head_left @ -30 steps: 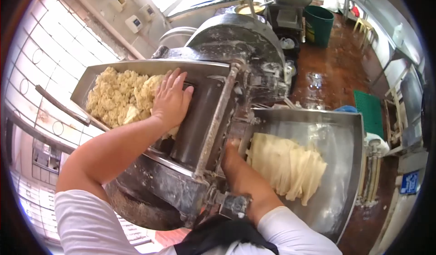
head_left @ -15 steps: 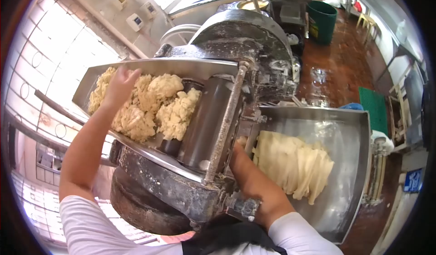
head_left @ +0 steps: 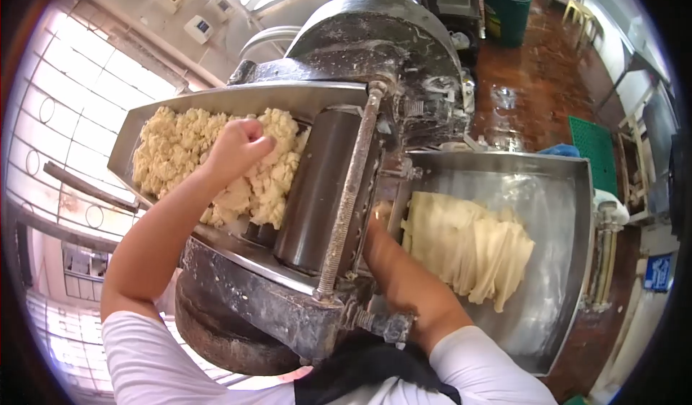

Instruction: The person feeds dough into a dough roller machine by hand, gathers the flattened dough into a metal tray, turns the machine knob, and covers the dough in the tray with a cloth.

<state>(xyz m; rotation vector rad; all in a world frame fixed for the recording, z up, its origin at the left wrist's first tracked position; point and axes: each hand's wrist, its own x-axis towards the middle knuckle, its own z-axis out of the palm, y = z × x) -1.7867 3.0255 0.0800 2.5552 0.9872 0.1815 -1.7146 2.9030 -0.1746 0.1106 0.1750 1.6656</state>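
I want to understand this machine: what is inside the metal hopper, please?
Crumbly dough fills much of the hopper, with the left hand over it and a dark roller at one end. What lies beneath the dough cannot be seen.

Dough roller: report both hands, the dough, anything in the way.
Left hand fisted over crumbly dough. Right hand between roller and tray, partly hidden. Folded dough sheet in tray. No obstruction visible.

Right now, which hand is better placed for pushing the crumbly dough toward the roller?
Probably the left hand: it is curled over the crumbly dough, near the metal roller. The right hand, partly hidden, is on the roller's other side, beside the metal tray.
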